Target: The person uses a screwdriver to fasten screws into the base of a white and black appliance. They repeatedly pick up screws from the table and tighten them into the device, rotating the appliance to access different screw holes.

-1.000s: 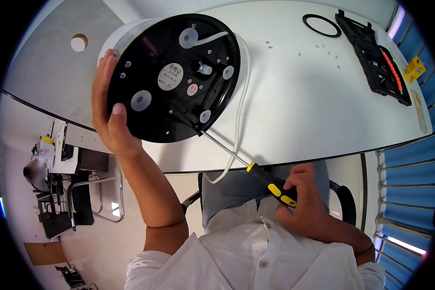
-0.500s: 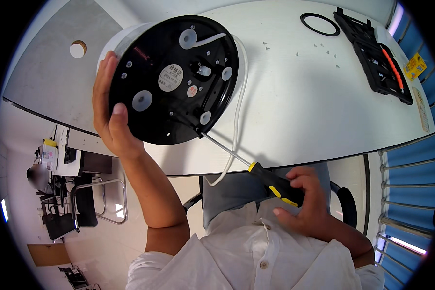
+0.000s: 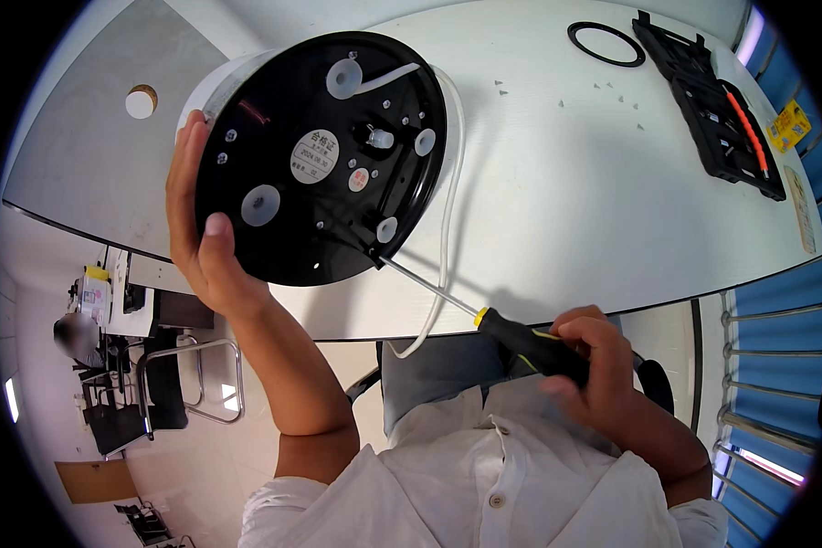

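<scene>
A round appliance (image 3: 288, 239) lies tipped on its side, its glossy black base toward me, with clear suction-cup feet, small screws and two round stickers. My left hand (image 3: 212, 242) steadies its left edge, thumb on the base and fingers along the side. My right hand (image 3: 603, 358) grips the black-and-yellow handle of a screwdriver (image 3: 528, 342). Its shaft reaches up and left to the base's lower rim, where the tip meets a dark recess; the exact contact is hidden. A white power cord (image 3: 447, 219) loops past the appliance and hangs over the table's edge, passing the shaft.
Several small screws (image 3: 610, 86) lie scattered on the white table (image 3: 557, 210). Toward the back right are a black ring (image 3: 606, 44), an open black tool case (image 3: 703, 110) holding an orange-red rod, and a yellow packet (image 3: 788, 126). A round cap (image 3: 141, 102) sits on the grey surface at left.
The screwdriver handle has turned in my right hand, and its yellow patches now face another way. The appliance appears slightly shifted left and down, along with my left hand.
</scene>
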Available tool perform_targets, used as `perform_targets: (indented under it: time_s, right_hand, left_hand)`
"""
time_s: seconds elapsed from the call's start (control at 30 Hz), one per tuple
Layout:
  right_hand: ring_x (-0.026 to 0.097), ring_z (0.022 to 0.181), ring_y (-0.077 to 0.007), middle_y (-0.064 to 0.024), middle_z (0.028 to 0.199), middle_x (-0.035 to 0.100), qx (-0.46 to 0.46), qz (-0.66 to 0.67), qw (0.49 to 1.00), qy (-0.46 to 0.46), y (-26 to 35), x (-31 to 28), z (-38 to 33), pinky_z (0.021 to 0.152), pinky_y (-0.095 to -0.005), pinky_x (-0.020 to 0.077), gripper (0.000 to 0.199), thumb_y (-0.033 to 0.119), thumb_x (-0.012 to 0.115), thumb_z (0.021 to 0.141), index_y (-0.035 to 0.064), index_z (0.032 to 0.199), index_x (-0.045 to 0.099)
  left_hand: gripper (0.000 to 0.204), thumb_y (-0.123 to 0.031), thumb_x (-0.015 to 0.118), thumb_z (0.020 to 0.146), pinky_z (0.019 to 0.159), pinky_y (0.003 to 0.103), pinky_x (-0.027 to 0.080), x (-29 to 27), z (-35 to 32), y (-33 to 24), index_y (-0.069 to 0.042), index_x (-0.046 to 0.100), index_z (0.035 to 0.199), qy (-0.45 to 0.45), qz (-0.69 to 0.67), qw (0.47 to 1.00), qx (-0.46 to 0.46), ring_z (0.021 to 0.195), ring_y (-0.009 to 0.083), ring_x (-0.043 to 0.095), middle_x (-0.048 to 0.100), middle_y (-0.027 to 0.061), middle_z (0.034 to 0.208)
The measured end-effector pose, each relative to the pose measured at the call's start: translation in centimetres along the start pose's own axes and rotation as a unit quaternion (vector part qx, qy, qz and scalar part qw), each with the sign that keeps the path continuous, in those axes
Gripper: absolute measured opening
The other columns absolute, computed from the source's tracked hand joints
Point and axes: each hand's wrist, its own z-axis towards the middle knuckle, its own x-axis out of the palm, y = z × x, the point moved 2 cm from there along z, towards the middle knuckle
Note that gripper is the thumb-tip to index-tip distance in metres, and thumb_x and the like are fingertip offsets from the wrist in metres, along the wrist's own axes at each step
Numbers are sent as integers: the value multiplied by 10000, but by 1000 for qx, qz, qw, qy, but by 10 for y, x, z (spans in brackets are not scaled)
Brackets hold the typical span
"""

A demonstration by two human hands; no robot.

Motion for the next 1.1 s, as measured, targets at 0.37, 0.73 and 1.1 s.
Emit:
perform_targets:
  time_s: [0.37, 0.73, 1.1]
  right_hand:
    - [540, 727, -268, -138, 922, 540, -124, -51, 990, -53, 4, -4, -1, 595, -357, 466, 282, 190, 745, 725, 34, 891, 579]
    - [540, 662, -258, -124, 849, 550, -64, -127, 990, 9, 7, -12, 13, 497, -344, 415, 383, 145, 732, 661, 55, 966, 518]
    - [523, 667, -231, -110, 846, 553, -154, -168, 973, -24, 6, -23, 8, 505, -322, 395, 412, 263, 695, 781, 43, 1072, 503]
  left_hand:
    - [652, -392, 445, 778, 1017, 413, 382, 5, -6, 0, 73, 511, 1231, -55, 18, 998, -11, 1217, 325, 466, 476, 244, 1302]
    - [664, -393, 449, 782, 991, 418, 418, 7, -6, -1, 87, 491, 1239, -57, -2, 998, -19, 1206, 331, 473, 464, 260, 1303]
    - [660, -364, 452, 783, 986, 421, 427, 6, -7, -2, 104, 464, 1248, -45, -8, 999, -20, 1198, 333, 477, 439, 265, 1322]
